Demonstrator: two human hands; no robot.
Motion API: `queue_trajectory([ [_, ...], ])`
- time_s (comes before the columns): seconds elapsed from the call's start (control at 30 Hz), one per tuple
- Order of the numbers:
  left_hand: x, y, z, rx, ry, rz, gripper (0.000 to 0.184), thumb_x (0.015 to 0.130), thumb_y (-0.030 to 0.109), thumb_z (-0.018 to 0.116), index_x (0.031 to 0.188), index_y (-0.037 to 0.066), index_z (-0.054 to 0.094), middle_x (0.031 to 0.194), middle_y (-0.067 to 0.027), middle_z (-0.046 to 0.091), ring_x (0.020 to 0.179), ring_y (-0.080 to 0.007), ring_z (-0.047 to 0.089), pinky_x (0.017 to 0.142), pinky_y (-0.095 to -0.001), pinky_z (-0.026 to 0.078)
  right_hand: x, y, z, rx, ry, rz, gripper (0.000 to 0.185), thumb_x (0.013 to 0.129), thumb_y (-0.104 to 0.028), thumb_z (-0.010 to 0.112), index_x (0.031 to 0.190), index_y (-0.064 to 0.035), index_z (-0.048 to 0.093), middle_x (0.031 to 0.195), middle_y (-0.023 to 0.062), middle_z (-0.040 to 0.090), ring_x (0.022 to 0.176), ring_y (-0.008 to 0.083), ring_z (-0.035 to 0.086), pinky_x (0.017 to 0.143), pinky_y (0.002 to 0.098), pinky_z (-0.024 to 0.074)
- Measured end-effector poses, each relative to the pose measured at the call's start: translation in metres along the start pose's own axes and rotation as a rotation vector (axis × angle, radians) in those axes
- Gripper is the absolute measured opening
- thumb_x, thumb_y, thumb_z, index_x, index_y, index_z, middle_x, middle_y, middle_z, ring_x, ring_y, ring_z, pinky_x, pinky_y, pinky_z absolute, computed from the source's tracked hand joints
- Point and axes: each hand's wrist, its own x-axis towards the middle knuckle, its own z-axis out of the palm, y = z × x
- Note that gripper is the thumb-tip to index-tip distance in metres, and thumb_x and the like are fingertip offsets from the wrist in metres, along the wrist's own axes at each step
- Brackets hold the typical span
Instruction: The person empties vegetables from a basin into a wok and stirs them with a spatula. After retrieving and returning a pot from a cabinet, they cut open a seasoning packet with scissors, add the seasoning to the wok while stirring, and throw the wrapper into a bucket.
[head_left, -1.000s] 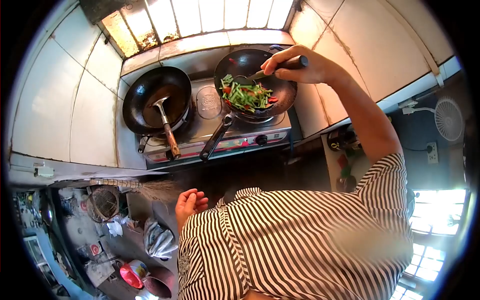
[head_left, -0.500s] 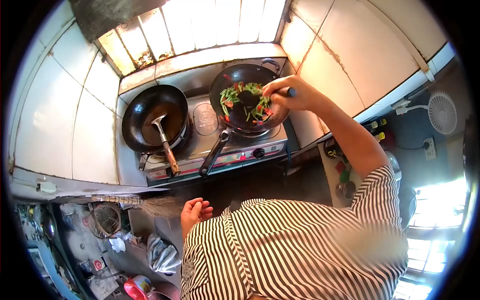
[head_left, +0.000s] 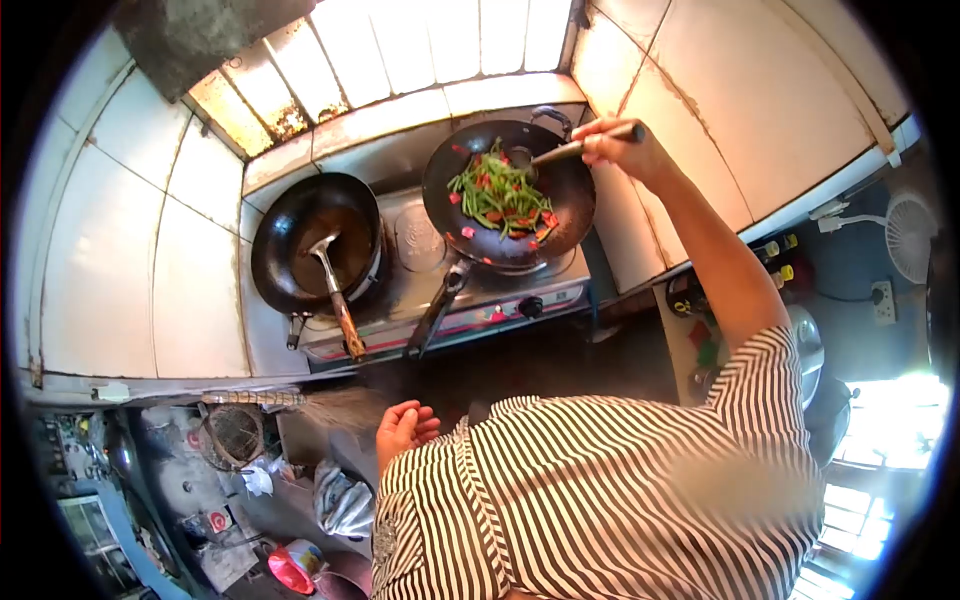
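My right hand (head_left: 622, 150) is closed around the handle of a spatula (head_left: 560, 153), above the right rim of the right wok (head_left: 575, 208). The spatula's head is down in the wok, partly hidden by the food. Cut green vegetables (head_left: 492, 195) with red pieces lie heaped in the middle of that wok. My left hand (head_left: 408, 428) hangs in front of my striped shirt, its fingers loosely curled in with nothing visible in them. It is apart from the stove.
A second wok (head_left: 275, 245) with brown liquid sits on the left burner of the gas stove (head_left: 415, 232); a wooden-handled turner (head_left: 340, 305) rests in it. The right wok's handle (head_left: 437, 312) sticks out over the front edge. A broom (head_left: 335, 408) lies left of my left hand.
My right hand has moved up and right with the spatula. The vegetables, spread in a ring before, are now gathered in a heap. My left hand stays curled near my body.
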Motion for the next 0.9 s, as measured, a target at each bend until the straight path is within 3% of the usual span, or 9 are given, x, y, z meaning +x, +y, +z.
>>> queue_trajectory([
  [0.03,0.001,0.002,0.001,-0.009,0.000,-0.003,0.021,0.093,0.015,0.050,0.112,0.005,0.051,0.100,-0.0153,0.061,0.082,-0.0251,0.064,0.069,-0.0374,0.055,-0.003,-0.013,0.000,0.000,-0.040,-0.011,0.021,0.087,-0.010,0.056,0.101,0.0023,0.065,0.087,0.0076,0.066,0.075,0.0113,0.063,0.069,0.0232,0.0531],
  [0.07,-0.002,0.005,0.004,-0.009,0.028,-0.004,0.020,0.093,0.014,0.051,0.110,0.003,0.052,0.096,-0.0131,0.063,0.078,-0.0193,0.064,0.067,-0.0306,0.055,-0.012,-0.030,-0.001,0.003,-0.079,-0.012,0.021,0.087,-0.009,0.056,0.101,0.0027,0.065,0.088,0.0077,0.066,0.075,0.0120,0.063,0.070,0.0239,0.0530],
  [0.17,-0.001,0.004,0.004,-0.039,0.032,0.005,0.020,0.093,0.014,0.050,0.109,0.002,0.052,0.096,-0.0134,0.063,0.078,-0.0204,0.064,0.068,-0.0315,0.055,-0.021,-0.061,-0.017,-0.081,-0.065,0.040,0.021,0.088,-0.008,0.053,0.102,0.0022,0.064,0.090,0.0084,0.066,0.077,0.0122,0.063,0.073,0.0239,0.0524],
  [0.33,-0.002,0.002,0.001,-0.035,0.036,-0.013,0.020,0.093,0.014,0.051,0.109,0.002,0.052,0.097,-0.0138,0.063,0.078,-0.0208,0.064,0.068,-0.0316,0.055,0.009,-0.012,-0.020,-0.305,-0.020,0.017,0.018,0.088,-0.009,0.054,0.100,0.0015,0.061,0.098,0.0117,0.066,0.080,0.0125,0.063,0.077,0.0258,0.0520],
  [0.4,-0.007,0.000,0.000,-0.036,0.054,-0.024,0.020,0.093,0.014,0.051,0.110,0.002,0.052,0.097,-0.0139,0.063,0.078,-0.0209,0.064,0.068,-0.0315,0.055,0.019,0.018,-0.007,0.186,0.145,-0.019,0.017,0.088,-0.010,0.055,0.099,0.0011,0.062,0.107,0.0143,0.063,0.082,0.0142,0.062,0.078,0.0270,0.0522],
  [0.43,-0.009,0.000,0.000,-0.025,0.069,-0.032,0.021,0.093,0.014,0.051,0.110,0.002,0.052,0.097,-0.0139,0.063,0.078,-0.0208,0.064,0.067,-0.0311,0.055,0.021,0.027,0.000,0.322,0.107,-0.116,0.018,0.087,-0.012,0.057,0.099,0.0011,0.061,0.115,0.0165,0.059,0.086,0.0165,0.063,0.080,0.0280,0.0526],
  [0.6,-0.011,-0.007,-0.008,0.007,0.058,-0.044,0.022,0.093,0.016,0.051,0.111,0.003,0.051,0.099,-0.0138,0.062,0.080,-0.0206,0.064,0.069,-0.0314,0.054,0.004,0.022,0.025,0.546,-0.043,-0.170,0.017,0.082,-0.007,0.054,0.095,0.0014,0.062,0.117,0.0191,0.058,0.091,0.0192,0.064,0.084,0.0303,0.0526],
  [0.8,0.003,-0.004,-0.008,0.011,-0.011,-0.049,0.022,0.093,0.014,0.050,0.112,0.001,0.051,0.098,-0.0144,0.062,0.080,-0.0207,0.064,0.069,-0.0324,0.055,-0.043,-0.059,0.008,0.164,-0.381,-0.147,0.018,0.078,-0.004,0.054,0.091,0.0029,0.064,0.112,0.0174,0.061,0.089,0.0156,0.061,0.083,0.0298,0.0513],
  [0.9,0.005,0.003,-0.006,0.028,-0.036,-0.046,0.022,0.093,0.013,0.050,0.112,0.001,0.051,0.098,-0.0146,0.062,0.080,-0.0206,0.064,0.069,-0.0325,0.055,-0.071,-0.108,0.000,0.108,-0.313,-0.051,0.019,0.077,-0.002,0.055,0.092,0.0045,0.065,0.110,0.0173,0.061,0.090,0.0153,0.061,0.081,0.0273,0.0513],
])
